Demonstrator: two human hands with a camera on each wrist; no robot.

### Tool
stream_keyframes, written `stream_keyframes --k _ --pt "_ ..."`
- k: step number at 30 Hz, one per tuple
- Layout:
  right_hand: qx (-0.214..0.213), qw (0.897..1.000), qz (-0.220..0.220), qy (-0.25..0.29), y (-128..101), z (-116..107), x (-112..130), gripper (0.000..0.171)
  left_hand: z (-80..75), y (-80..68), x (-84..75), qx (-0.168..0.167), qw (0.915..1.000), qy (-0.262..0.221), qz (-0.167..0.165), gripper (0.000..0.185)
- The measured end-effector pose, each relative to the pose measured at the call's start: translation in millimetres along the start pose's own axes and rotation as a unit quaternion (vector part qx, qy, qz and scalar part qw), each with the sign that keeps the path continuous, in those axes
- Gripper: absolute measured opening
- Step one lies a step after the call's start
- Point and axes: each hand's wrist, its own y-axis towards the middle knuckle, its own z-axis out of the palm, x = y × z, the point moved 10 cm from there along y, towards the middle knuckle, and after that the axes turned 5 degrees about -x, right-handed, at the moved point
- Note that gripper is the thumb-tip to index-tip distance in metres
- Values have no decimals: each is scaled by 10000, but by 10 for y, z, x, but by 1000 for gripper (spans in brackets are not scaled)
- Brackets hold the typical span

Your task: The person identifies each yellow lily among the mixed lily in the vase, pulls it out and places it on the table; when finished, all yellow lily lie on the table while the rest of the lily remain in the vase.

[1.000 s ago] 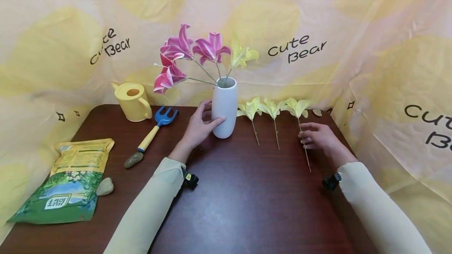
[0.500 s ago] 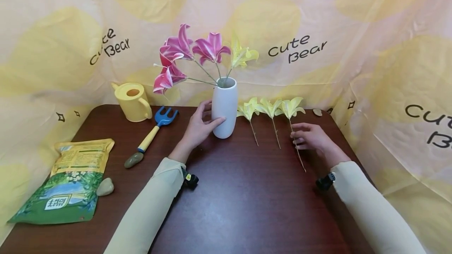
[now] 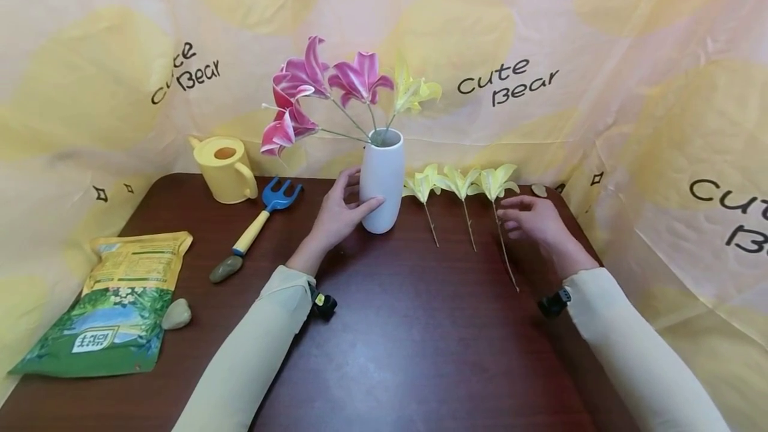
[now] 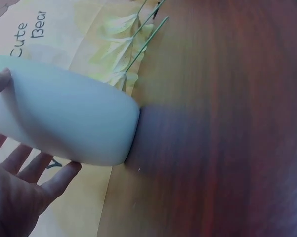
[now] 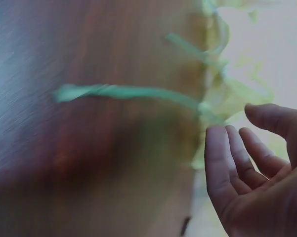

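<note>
My left hand [image 3: 342, 217] grips the side of a white vase [image 3: 382, 182] with thumb and fingers spread around it, as the left wrist view confirms. The vase stands upright, holding several pink lilies [image 3: 360, 79] and one yellow lily [image 3: 410, 93]. To its right, three yellow lilies lie in a row: a left one [image 3: 423, 182], a middle one [image 3: 459, 182] and a right one [image 3: 495, 182]. Beside the right lily's stem [image 3: 506, 252] hovers my right hand [image 3: 534, 222]. In the right wrist view its thumb and fingers are apart with nothing between them, fingertips close to the stem.
At the back left stands a yellow toy watering can [image 3: 225, 169]. A blue hand fork [image 3: 267, 215] with a yellow handle lies near it, a grey stone [image 3: 226, 269] at its end. A printed bag [image 3: 114, 312] and a pale stone [image 3: 177, 314] lie at left; another small stone [image 3: 539, 190] sits back right.
The rightmost yellow lily has shifted left, closer to the other two. My right hand moved left with it, then drew slightly up and away from the stem. My left hand stays on the vase.
</note>
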Motion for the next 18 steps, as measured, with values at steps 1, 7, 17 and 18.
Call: stream_keyframes --k 1,7,17,18 --pt "-79 9999 -140 8 -9 -11 96 54 16 -3 -2 -26 10000 27 -6 79" --pt "-164 9937 -1008 466 -73 242 872 48 22 -21 -33 -393 9986 318 122 92" --pt "213 9689 -1274 2109 -100 976 1812 30 40 -43 -63 -369 9983 401 198 90" --pt "228 9673 -1275 2182 -91 1025 1867 29 42 -41 -54 -332 9985 391 181 89"
